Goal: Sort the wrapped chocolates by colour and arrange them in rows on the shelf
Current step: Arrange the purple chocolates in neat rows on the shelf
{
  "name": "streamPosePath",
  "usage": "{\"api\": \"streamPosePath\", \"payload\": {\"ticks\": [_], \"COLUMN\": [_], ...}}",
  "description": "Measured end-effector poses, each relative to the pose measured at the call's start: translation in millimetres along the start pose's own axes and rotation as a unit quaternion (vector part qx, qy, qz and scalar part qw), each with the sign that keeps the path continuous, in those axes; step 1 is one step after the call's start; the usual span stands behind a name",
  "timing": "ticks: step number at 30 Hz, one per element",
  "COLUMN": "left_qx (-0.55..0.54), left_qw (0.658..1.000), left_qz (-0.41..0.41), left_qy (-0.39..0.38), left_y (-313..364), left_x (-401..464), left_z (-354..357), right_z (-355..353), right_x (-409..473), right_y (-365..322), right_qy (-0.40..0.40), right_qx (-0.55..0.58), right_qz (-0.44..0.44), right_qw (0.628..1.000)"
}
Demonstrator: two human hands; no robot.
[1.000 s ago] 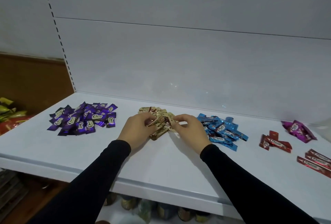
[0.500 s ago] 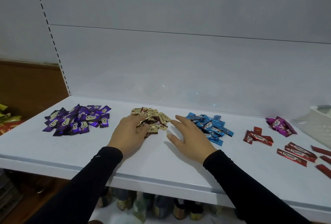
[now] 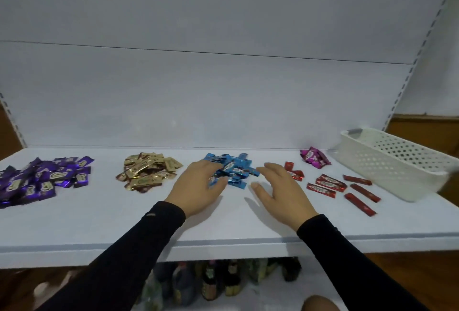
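We see soft, even, rather cool light from above, leaving the white shelf bright and the bottles under it dim and murky. Faint shadows lie just beside the right hand and the left hand, and the foil wrappers show small glints. The wide lens bows the uprights at the edges, and the basket smears slightly at its right end.

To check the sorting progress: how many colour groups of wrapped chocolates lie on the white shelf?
5, left to right: purple pile, gold pile, blue pile touched by the left hand, red bars past the right hand, pink pile by the white plastic basket.
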State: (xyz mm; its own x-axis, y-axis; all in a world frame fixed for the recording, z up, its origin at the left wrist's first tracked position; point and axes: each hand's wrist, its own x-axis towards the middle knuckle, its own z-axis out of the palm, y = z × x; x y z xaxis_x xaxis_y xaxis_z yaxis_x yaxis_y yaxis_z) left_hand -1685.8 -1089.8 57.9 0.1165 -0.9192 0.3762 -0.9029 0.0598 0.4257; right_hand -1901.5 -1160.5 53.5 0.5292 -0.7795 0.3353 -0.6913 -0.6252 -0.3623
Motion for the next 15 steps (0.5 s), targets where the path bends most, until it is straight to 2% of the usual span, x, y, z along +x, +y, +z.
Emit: {"api": "streamPosePath", "payload": {"ticks": [8,11,15], "left_qx": [-0.007,0.018,0.055], "left_qw": [0.991,0.987,0.984], "left_qz": [0.084,0.083,0.062], "left_qy": [-0.105,-0.139,-0.159], "left_y": [86,107,126], "left_x": [53,72,97], "left_z": [77,102,126], "right_z": [-47,-61,-70], "right_x": [-48,-54,-53], "right_y": [111,141,174], "right_qy": [0.040,0.044,0.009], "right_qx": [-0.053,-0.064,-0.073], "right_qz": [0.160,0.198,0.229], "right_qw": [0.985,0.977,0.971]}}
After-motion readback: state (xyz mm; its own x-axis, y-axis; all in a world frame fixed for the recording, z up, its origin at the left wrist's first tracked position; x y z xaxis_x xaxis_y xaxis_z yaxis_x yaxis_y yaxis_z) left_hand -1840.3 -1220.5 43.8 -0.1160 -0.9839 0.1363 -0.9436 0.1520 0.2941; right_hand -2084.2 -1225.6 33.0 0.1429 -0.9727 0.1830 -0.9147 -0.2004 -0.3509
